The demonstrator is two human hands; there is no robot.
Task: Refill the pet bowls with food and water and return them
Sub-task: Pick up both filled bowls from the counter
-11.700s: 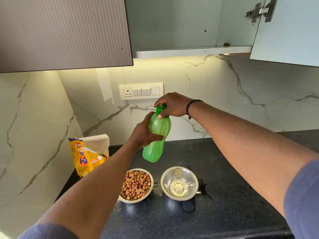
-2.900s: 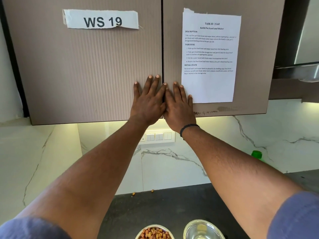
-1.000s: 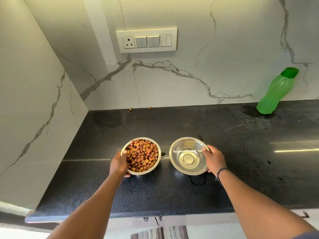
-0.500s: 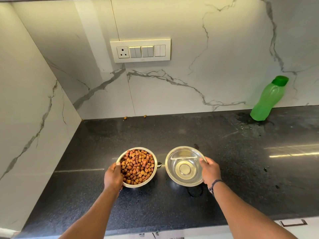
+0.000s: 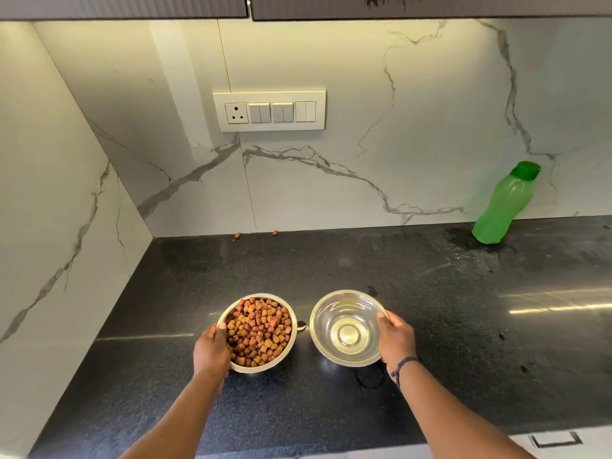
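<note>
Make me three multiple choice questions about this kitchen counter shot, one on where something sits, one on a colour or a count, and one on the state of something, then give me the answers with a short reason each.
1. Where is the bottle?
A. between the two bowls
B. far right on the counter, at the wall
C. in the left hand

2. How many loose kibble pieces lie by the wall under the switches?
A. two
B. five
C. none

3. What is in the bowl that the right hand holds?
A. kibble
B. nothing
C. water

Answers:
1. B, it stands far right at the backsplash, well away from both hands.
2. A, two small brown pieces show at the counter's back edge.
3. C, clear liquid shows in its bottom; the kibble fills the food bowl gripped by the left hand.
</note>
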